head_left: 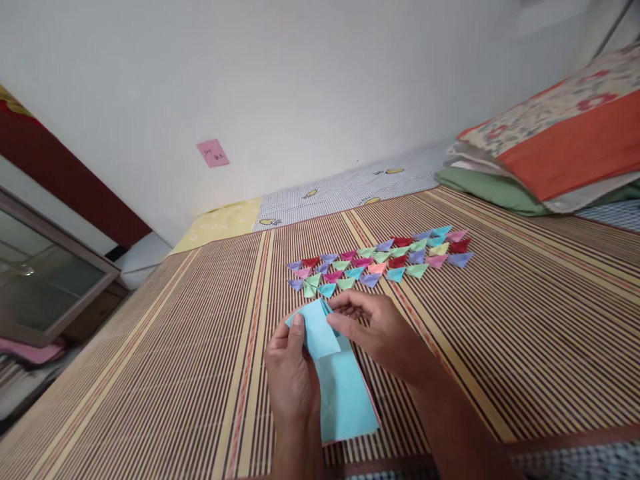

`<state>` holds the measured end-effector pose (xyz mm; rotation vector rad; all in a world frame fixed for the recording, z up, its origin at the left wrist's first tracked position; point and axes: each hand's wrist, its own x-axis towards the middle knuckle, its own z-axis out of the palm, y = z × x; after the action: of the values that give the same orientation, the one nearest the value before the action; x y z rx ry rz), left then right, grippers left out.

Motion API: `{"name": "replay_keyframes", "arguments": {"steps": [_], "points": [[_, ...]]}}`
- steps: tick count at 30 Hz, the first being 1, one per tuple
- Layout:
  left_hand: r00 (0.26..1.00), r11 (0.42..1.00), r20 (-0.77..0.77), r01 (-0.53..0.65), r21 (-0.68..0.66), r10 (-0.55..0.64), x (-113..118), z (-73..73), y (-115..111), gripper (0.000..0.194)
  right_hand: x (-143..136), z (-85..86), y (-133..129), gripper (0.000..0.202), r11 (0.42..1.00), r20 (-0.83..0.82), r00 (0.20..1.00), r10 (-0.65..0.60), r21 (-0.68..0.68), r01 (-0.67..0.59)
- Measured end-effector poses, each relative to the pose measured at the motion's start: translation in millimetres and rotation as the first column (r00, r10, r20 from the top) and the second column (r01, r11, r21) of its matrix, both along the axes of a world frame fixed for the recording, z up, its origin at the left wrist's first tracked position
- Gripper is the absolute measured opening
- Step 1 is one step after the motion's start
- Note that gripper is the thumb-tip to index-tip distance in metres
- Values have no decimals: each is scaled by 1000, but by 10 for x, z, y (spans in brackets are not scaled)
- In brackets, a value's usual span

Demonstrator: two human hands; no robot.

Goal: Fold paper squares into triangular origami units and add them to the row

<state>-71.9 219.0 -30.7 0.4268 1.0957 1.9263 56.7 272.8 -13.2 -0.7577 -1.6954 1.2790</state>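
A folded piece of light blue paper (316,328) is held up between my two hands. My left hand (293,363) grips its left side, with the thumb flat on the front. At the upper right corner, the thumb and fingers of my right hand (373,327) close around the paper's edge, where its layers part a little. Below it lies a stack of paper sheets (349,400), light blue on top, with a pink edge showing beneath. Just beyond my hands, several small folded paper pieces (370,280) in many colours are laid out in rows.
A striped bamboo mat (210,360) covers the bed. Folded bedding (570,153) is piled at the right by the white wall (320,87). A pink note (213,153) is stuck on the wall. To the left stands a glass-fronted cabinet (45,267), past the mat's edge.
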Motion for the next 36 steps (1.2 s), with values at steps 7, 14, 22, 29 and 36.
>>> {"name": "replay_keyframes", "arguments": {"steps": [7, 14, 22, 29, 36], "points": [[994, 997, -84, 62, -39, -65, -4, 31, -25, 31, -10, -63, 38, 21, 998, 89, 995, -35, 50, 30], [990, 993, -92, 107, -57, -112, 14, 18, -42, 34, -12, -68, 22, 13, 998, -27, 998, 57, -19, -57], [951, 998, -305, 34, -46, -47, -71, -6, -73, 28, 33, -107, 80, 32, 996, 6, 997, 72, -46, -71], [732, 992, -679, -116, -46, 54, -66, 93, -144, 43, 93, -51, 81, 34, 999, 4, 999, 36, -1, -36], [725, 989, -688, -127, -80, 38, 27, 109, -140, 43, 85, -34, 40, 19, 999, -43, 998, -35, -2, 35]]}}
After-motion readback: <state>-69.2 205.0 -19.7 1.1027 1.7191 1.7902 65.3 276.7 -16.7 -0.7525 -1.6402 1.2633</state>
